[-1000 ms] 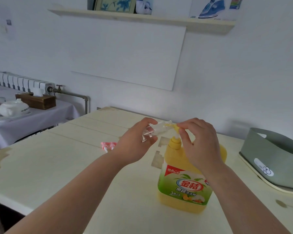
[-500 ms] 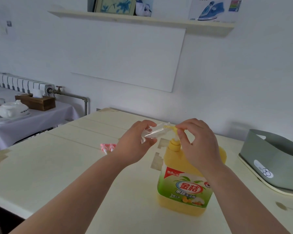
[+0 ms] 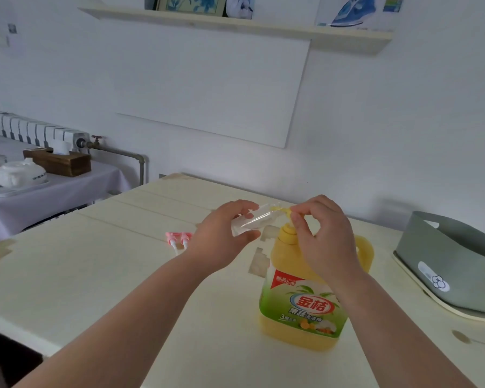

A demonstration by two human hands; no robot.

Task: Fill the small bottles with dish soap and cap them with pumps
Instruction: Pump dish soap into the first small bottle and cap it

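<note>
One small clear plastic bottle (image 3: pixel 251 223) gripped in left hand (image 3: pixel 221 242), mouth at spout (image 3: pixel 281 210) of large yellow soap jug (image 3: pixel 297 278); right hand (image 3: pixel 326 242) pinches spout. Judged filling step; next: steady pumping.

Yellow soap jug (image 3: pixel 317 264), green-red label (image 3: pixel 305 303); pink pumps (image 3: pixel 178 238); grey-green basket (image 3: pixel 454 261).

R hand (image 3: pixel 328 242) part-hides jug pump (image 3: pixel 287 233); basket (image 3: pixel 454 261) cropped.

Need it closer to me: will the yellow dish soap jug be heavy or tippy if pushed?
The dish soap jug shows yellow up to its shoulder, so likely full and heavy. Its broad flat base should slide rather than tip if pushed low.
</note>
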